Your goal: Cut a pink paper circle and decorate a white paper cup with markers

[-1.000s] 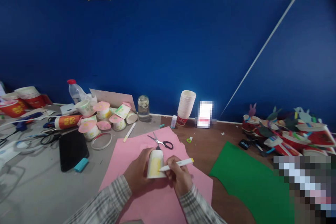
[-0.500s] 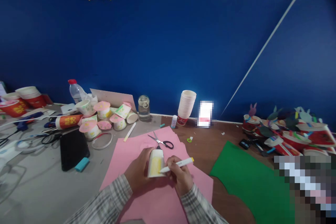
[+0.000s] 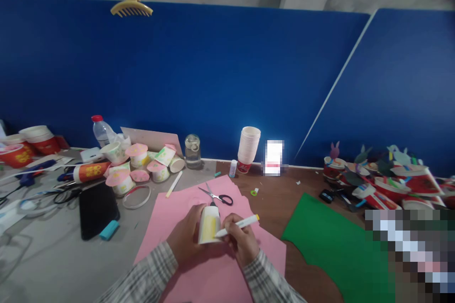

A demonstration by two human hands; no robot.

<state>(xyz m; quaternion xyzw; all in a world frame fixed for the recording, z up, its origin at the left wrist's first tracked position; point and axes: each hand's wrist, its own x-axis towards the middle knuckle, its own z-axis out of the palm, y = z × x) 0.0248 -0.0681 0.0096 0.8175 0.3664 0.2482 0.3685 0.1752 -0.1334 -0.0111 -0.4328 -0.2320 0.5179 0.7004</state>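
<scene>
My left hand [image 3: 186,232] is wrapped round a white paper cup [image 3: 209,225], which lies tilted with a yellow-coloured patch on its side facing up. Between the fingers of my right hand [image 3: 242,241] is a white marker [image 3: 245,222] with a yellow end, its tip at the lower right of the yellow patch. Both hands are over pink paper [image 3: 199,284]. Just beyond the cup lie scissors [image 3: 216,196] with black handles, blades spread. Another slim white marker [image 3: 174,184] rests at the paper's upper left edge.
Decorated paper cups [image 3: 121,181], a black phone-like slab [image 3: 98,210] and a blue block [image 3: 109,230] are at left. A stack of cups [image 3: 249,147], a glue stick [image 3: 232,169] and a glass jar [image 3: 192,152] stand behind. Green sheet [image 3: 323,241] and red cup crafts [image 3: 394,184] lie right.
The whole view has shifted slightly, with the background lower in the picture. My left hand still holds the cup, and the marker tip stays on its yellow patch.
</scene>
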